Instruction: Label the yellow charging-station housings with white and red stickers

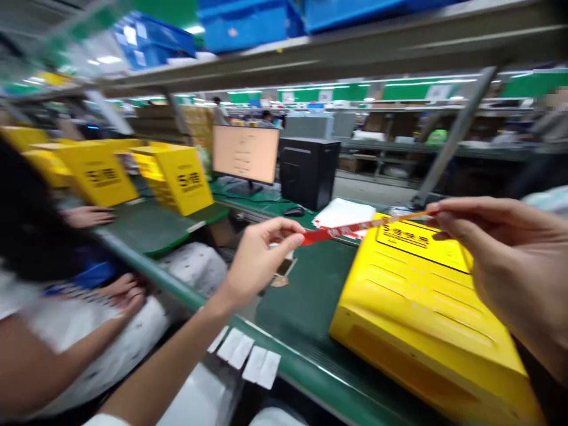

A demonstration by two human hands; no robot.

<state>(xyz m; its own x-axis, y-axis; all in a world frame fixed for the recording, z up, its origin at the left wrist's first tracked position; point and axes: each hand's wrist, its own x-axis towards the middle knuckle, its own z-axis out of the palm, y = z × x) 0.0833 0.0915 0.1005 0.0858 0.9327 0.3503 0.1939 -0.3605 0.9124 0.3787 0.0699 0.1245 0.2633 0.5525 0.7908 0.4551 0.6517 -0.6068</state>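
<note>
My left hand point(260, 254) and my right hand point(492, 248) stretch a narrow red and orange strip of tape point(355, 228) between them, each pinching one end with closed fingers. The strip hangs just above the far end of a yellow box point(426, 319) that lies flat on the green work surface point(306, 296) in front of me. The box has black print near its far end.
A co-worker sits at my left, hands point(128, 290) low near white foam. Yellow boxes point(181, 177) stand upright further left. A monitor point(245, 154), a black computer case point(308, 171), a mouse point(293, 211) and white papers point(344, 214) lie behind. White labels point(248, 358) stick on the bench edge.
</note>
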